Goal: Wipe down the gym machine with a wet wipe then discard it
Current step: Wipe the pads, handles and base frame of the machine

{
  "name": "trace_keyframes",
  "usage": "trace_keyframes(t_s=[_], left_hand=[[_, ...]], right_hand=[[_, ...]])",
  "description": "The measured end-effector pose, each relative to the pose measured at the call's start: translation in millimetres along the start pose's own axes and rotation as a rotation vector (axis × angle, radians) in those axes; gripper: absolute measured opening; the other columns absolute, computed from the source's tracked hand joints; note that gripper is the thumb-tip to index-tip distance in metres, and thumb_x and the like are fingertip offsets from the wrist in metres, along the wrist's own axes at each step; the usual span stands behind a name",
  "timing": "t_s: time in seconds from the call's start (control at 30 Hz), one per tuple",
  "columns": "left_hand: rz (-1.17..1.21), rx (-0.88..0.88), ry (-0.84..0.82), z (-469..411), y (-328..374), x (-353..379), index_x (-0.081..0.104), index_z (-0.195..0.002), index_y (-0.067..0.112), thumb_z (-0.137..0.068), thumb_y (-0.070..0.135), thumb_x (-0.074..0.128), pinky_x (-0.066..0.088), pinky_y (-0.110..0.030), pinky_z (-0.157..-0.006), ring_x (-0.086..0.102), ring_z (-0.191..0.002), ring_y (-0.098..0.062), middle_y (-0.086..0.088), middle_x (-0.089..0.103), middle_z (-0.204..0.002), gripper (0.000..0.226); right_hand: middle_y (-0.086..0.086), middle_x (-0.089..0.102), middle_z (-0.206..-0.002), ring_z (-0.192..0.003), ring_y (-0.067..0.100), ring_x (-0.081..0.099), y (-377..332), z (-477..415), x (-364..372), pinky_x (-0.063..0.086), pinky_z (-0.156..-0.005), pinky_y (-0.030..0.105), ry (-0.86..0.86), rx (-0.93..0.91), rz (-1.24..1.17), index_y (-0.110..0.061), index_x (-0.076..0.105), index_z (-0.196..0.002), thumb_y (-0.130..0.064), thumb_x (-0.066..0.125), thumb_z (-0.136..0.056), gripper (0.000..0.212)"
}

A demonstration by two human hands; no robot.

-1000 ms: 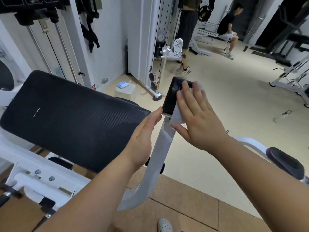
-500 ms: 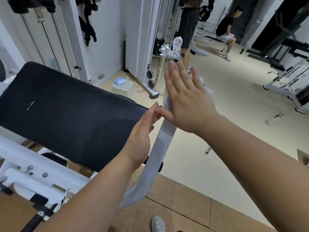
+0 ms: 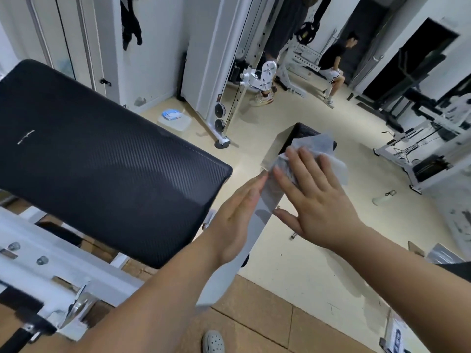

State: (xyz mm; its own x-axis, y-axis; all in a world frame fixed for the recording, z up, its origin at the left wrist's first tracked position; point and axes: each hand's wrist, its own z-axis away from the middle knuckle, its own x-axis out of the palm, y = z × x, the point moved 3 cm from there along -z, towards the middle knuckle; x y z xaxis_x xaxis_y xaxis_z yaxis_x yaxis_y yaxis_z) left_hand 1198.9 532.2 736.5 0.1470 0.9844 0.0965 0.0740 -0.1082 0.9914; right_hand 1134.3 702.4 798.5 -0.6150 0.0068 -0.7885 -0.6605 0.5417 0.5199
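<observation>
Right hand (image 3: 314, 200): fingers straight, spread, palm pressing wet wipe (image 3: 323, 149) flat onto white machine arm (image 3: 266, 200) where it meets small black pad (image 3: 300, 133). We note wet wipe edge showing past fingertips and to right of this hand.
Left hand (image 3: 238, 217): fingers straight, together, laid against left face of machine arm, gripping nothing.
Left of left hand: large black pad (image 3: 102, 154), tilted, on white frame (image 3: 30, 253).
Beyond hands, on floor (image 3: 318, 276): we see clear box (image 3: 175, 121) with blue pack on top.
</observation>
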Motion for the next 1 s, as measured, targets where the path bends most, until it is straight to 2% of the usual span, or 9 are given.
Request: trace_keyframes(t_s=[0.1, 0.23, 0.3, 0.37, 0.5, 0.57, 0.63, 0.83, 1.0], left_hand=[[0.009, -0.030, 0.017, 0, -7, -3, 0.033, -0.156, 0.039, -0.109, 0.047, 0.024, 0.022, 0.007, -0.097, 0.027, -0.134, 0.026, 0.032, 0.037, -0.152, 0.049], [-0.073, -0.024, 0.027, 2, -24, -6, 0.040, -0.155, 0.027, -0.100, 0.050, 0.027, 0.023, 0.001, -0.107, 0.031, -0.138, 0.018, 0.023, 0.041, -0.152, 0.060], [-0.153, -0.061, 0.022, 8, -40, -10, 0.041, -0.154, 0.024, -0.103, 0.049, 0.027, 0.023, -0.009, -0.116, 0.032, -0.140, 0.013, 0.019, 0.041, -0.155, 0.059], [-0.279, -0.121, 0.020, 16, -56, -15, 0.041, -0.154, 0.024, -0.108, 0.045, 0.028, 0.024, -0.022, -0.122, 0.034, -0.142, 0.007, 0.014, 0.042, -0.157, 0.052], [-0.769, -0.019, -0.042, 26, -64, -16, 0.051, -0.141, 0.024, -0.101, 0.037, 0.033, 0.039, -0.044, -0.112, 0.052, -0.124, -0.011, 0.008, 0.059, -0.136, 0.046], [-1.056, -0.051, -0.052, 28, -66, -17, 0.040, -0.151, 0.022, -0.099, 0.039, 0.034, 0.025, -0.052, -0.121, 0.039, -0.141, -0.017, 0.005, 0.046, -0.151, 0.055], [-1.180, -0.126, -0.029, 33, -71, -24, 0.027, -0.158, 0.021, -0.100, 0.040, 0.040, 0.013, -0.050, -0.126, 0.022, -0.152, -0.018, 0.005, 0.029, -0.163, 0.063], [-1.175, -0.212, 0.020, 55, -95, -39, 0.008, -0.163, 0.023, -0.101, 0.047, 0.044, 0.005, -0.048, -0.128, 0.004, -0.157, -0.014, 0.010, 0.005, -0.170, 0.076], [-1.164, -0.223, 0.077, 63, -99, -39, 0.001, -0.163, 0.025, -0.100, 0.043, 0.049, 0.006, -0.048, -0.127, 0.003, -0.157, -0.012, 0.013, -0.001, -0.170, 0.081]], right_hand=[[0.016, 0.018, -0.169, -0.158, 0.035, 0.013, 13, -22, -12, 0.016, -0.127, 0.054, -0.077, 0.010, 0.036, -0.006, 0.028, -0.161, -0.065, 0.042, -0.101, 0.084], [0.015, 0.014, -0.170, -0.158, 0.033, 0.009, -8, -37, -11, 0.012, -0.128, 0.052, -0.099, 0.164, -0.003, -0.002, 0.025, -0.160, -0.065, 0.036, -0.103, 0.086], [0.016, 0.018, -0.169, -0.158, 0.033, 0.012, -28, -27, -3, 0.014, -0.128, 0.052, -0.102, 0.092, -0.012, -0.001, 0.029, -0.159, -0.058, 0.039, -0.105, 0.079], [0.017, 0.023, -0.167, -0.157, 0.033, 0.015, -42, -13, 7, 0.017, -0.127, 0.052, -0.094, -0.018, -0.003, -0.001, 0.034, -0.157, -0.053, 0.045, -0.105, 0.074], [0.016, 0.026, -0.167, -0.150, 0.034, 0.035, -60, 10, 35, 0.026, -0.122, 0.048, -0.203, -0.109, -0.112, -0.003, 0.040, -0.155, -0.056, 0.039, -0.106, 0.072], [0.012, 0.019, -0.170, -0.144, 0.033, 0.041, -65, 22, 53, 0.023, -0.122, 0.049, -0.348, -0.095, -0.126, -0.007, 0.033, -0.159, -0.063, 0.034, -0.105, 0.078], [0.008, 0.009, -0.172, -0.142, 0.030, 0.039, -62, 29, 65, 0.018, -0.123, 0.051, -0.404, -0.072, -0.103, -0.012, 0.022, -0.163, -0.067, 0.029, -0.105, 0.080], [0.008, -0.002, -0.173, -0.146, 0.030, 0.031, -88, 38, 84, 0.011, -0.124, 0.051, -0.318, 0.079, -0.187, -0.013, 0.014, -0.164, -0.069, 0.029, -0.103, 0.085], [0.003, 0.015, -0.171, -0.150, 0.022, 0.028, -95, 55, 97, 0.007, -0.129, 0.043, -0.295, -0.339, -0.274, -0.015, 0.020, -0.164, -0.065, 0.032, -0.103, 0.079]])
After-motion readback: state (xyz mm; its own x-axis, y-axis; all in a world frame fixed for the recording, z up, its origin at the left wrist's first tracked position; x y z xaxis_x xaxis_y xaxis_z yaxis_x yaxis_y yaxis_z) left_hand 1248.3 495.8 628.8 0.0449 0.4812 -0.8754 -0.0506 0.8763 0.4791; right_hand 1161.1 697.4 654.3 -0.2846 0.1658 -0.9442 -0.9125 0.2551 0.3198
